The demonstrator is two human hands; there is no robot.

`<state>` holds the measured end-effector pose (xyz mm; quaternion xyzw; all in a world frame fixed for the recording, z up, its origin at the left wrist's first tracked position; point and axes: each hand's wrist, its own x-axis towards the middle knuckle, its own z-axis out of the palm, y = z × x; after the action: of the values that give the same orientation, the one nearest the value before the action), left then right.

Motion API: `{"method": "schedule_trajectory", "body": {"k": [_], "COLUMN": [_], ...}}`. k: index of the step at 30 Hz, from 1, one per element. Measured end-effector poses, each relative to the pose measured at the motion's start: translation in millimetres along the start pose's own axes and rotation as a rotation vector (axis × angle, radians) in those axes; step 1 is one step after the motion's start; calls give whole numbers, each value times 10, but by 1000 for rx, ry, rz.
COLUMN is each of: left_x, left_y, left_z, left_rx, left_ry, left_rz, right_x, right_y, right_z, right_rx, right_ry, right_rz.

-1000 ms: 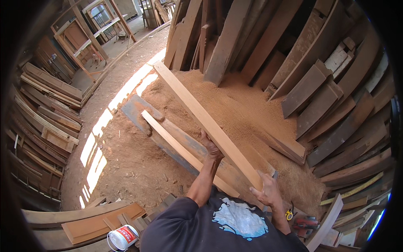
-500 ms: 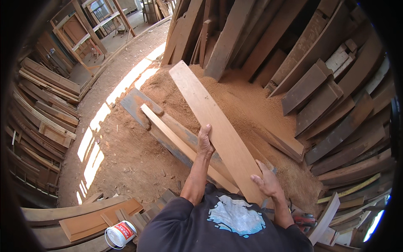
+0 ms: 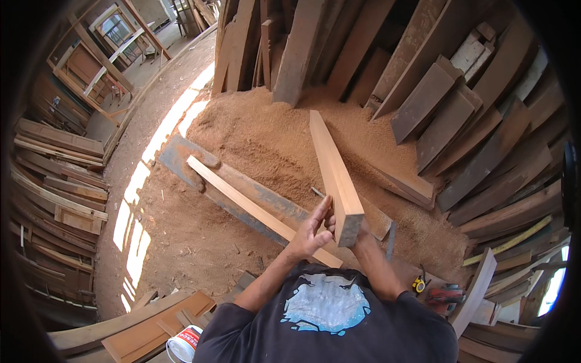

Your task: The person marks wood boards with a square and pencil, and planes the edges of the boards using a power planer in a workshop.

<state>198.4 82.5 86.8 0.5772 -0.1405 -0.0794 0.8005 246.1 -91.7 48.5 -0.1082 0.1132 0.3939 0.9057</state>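
Observation:
I hold a pale wooden board (image 3: 331,169) on edge, its far end pointing up the view and its cut end near my body. My left hand (image 3: 313,230) is at the board's left side, fingers partly curled against it. My right hand (image 3: 365,241) grips it near the close end and is partly hidden behind it. Below lie a thin pale strip (image 3: 242,204) and a wider, grey-stained plank (image 3: 181,151), both in a mound of sawdust (image 3: 254,127). A narrow metal bar (image 3: 391,241) stands near my right hand.
Dark planks (image 3: 405,78) lean along the back and right. Stacked timber (image 3: 57,193) lines the left, near a wooden frame (image 3: 115,54). A white bucket (image 3: 180,346), boards (image 3: 139,330), a yellow tape measure (image 3: 417,284) and a red tool (image 3: 442,297) lie near my body.
The board has turned onto its edge, its far end swung right and down and its near end lifted. My left hand has moved toward that near end, close to my right hand.

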Motion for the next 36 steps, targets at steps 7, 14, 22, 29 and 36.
{"method": "schedule_trajectory", "body": {"k": [7, 14, 22, 29, 36], "left_x": [341, 671, 755, 708, 494], "left_y": [405, 641, 665, 673, 817], "left_z": [79, 104, 53, 68, -361], "left_rx": [567, 400, 390, 318, -561], "left_ry": [146, 215, 248, 263, 278], "left_rz": [158, 156, 219, 154, -237], "right_x": [390, 567, 653, 660, 395], "right_y": [-22, -205, -225, -202, -313], "right_z": [688, 1027, 1083, 1074, 817], "right_rx": [-77, -42, -130, -139, -654], "right_ry": [-185, -335, -189, -189, 146], "right_rz": [-112, -104, -134, -121, -97]}}
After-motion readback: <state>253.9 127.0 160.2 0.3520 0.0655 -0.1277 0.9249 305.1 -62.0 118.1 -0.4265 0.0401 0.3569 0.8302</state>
